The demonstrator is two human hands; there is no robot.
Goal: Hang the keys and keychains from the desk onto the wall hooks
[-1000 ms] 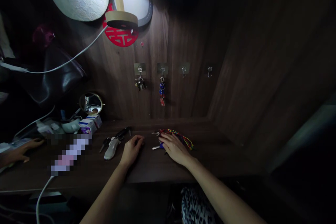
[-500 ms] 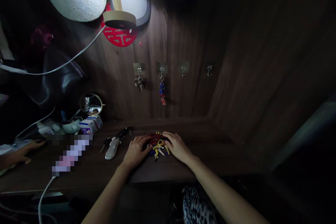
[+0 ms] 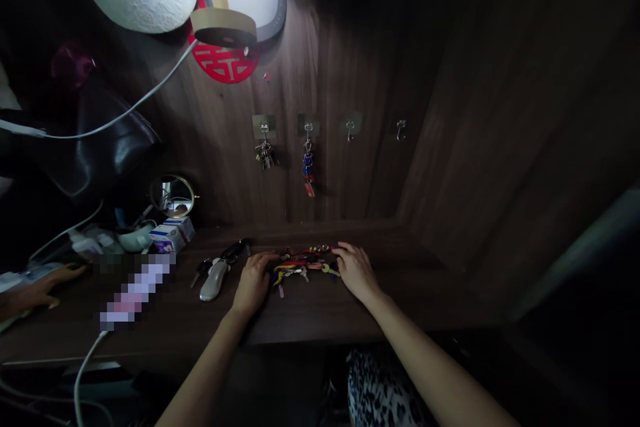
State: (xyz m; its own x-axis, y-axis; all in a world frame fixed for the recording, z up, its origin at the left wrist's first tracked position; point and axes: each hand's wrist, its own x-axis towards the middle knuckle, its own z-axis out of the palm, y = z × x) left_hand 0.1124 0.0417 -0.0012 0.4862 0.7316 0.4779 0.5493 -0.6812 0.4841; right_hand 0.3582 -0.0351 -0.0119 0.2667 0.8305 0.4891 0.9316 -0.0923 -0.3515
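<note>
A bunch of keys with red cords (image 3: 299, 264), yellow loops and small tags lies spread on the dark wooden shelf between my hands. My left hand (image 3: 253, 282) is at its left end, fingers curled and closed on the cords. At the right end, my right hand (image 3: 357, 273) pinches the tip of a colourful beaded cord (image 3: 320, 249). Left of my left hand lies a key set with a silver fob (image 3: 214, 280) and black-headed keys. Small metal keys (image 3: 267, 156) hang on one wall hook, and keys with blue and red tags (image 3: 309, 172) on another.
Two bare hooks (image 3: 351, 130) are further right on the wall. At the left are a round mirror (image 3: 173, 196), small boxes (image 3: 173, 235), a white cable (image 3: 80, 373) and another person's hand (image 3: 47, 290). A lamp (image 3: 225, 27) hangs above.
My hands have moved apart, the right one going right. The bundle between them has been stretched from a compact heap into a wider line. The view has shifted slightly.
</note>
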